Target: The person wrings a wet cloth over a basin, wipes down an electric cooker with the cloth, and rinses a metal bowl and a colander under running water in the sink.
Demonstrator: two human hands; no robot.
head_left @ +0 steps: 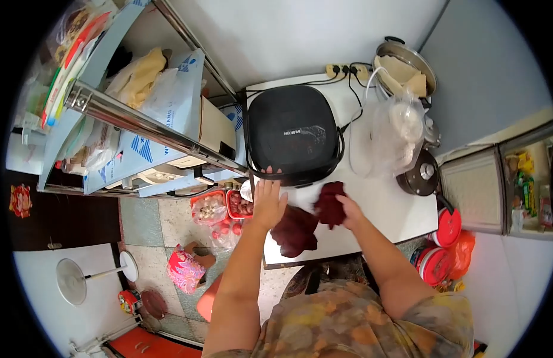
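My left hand (268, 203) is at the front left corner of a black electric griddle (293, 128), its fingers stretched and apart, with nothing in it. My right hand (350, 212) has its fingers on a dark red cloth (331, 204), gripping its right side above the white table (372, 209). A second dark red cloth (295, 232) lies crumpled near the table's front edge, between my two forearms. The griddle's lid is down.
A clear plastic bag (391, 134) and a dark lidded pot (418, 174) stand on the right. Behind them is a steel pan (428, 67). A metal shelf (139, 122) rises at the left. Red baskets (238, 204) and a small stool (187, 268) are below left.
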